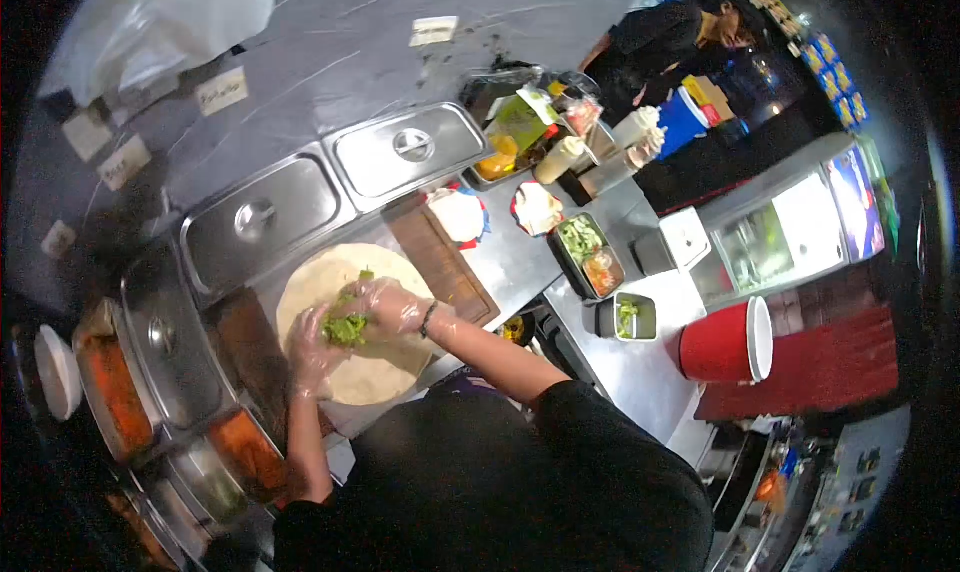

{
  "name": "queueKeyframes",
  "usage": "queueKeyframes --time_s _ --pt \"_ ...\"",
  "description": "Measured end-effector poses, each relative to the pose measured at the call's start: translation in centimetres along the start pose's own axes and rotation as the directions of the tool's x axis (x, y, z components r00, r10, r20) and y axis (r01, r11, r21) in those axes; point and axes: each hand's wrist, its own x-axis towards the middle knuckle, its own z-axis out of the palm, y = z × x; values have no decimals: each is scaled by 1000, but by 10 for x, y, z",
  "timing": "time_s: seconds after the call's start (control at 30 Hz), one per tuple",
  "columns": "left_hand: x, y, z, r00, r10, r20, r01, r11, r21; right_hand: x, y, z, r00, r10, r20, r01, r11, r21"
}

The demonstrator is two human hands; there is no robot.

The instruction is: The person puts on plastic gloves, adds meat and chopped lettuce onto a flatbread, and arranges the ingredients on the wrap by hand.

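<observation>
A large round tortilla (pixel 375 377) lies flat on a brown wooden board (pixel 440 257). Over its middle is a small bunch of green lettuce (pixel 345 330), held between my two hands, both in clear plastic gloves. My left hand (pixel 313 350) has its fingers closed on the left side of the bunch. From the right, my right hand (pixel 393 307), with a dark bracelet at the wrist, grips the leaves too. Some fingertips are hidden behind the lettuce, and a few green bits show near the upper edge of my right hand.
Lidded steel pans (pixel 265 212) border the board at the back and left, beside open trays of orange-red food (pixel 115 392). To the right stand a squeeze bottle (pixel 560 160), a cucumber container (pixel 580 240), a lettuce tub (pixel 628 317) and a red bucket (pixel 715 342). Another person (pixel 655 42) is beyond.
</observation>
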Motion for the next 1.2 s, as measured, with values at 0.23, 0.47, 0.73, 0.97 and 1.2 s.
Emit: queueKeyframes --time_s 0.23,0.47,0.73,0.97,1.2 --pt "-6 -11 7 990 -105 93 115 987 -108 -20 9 19 986 23 -167 -10 997 79" --pt "-5 -2 -3 979 -141 145 182 926 -331 -35 -16 -18 929 368 33 -367 907 205" --pt "5 -2 0 998 31 51 -5 897 -441 -35 -19 -13 928 371 48 -371 901 225" --pt "0 10 -9 998 -8 58 26 948 -317 -30 -5 -10 941 338 23 -329 897 295" --pt "6 19 -17 997 23 73 -7 975 -221 -36 5 -9 928 373 3 -341 845 412"
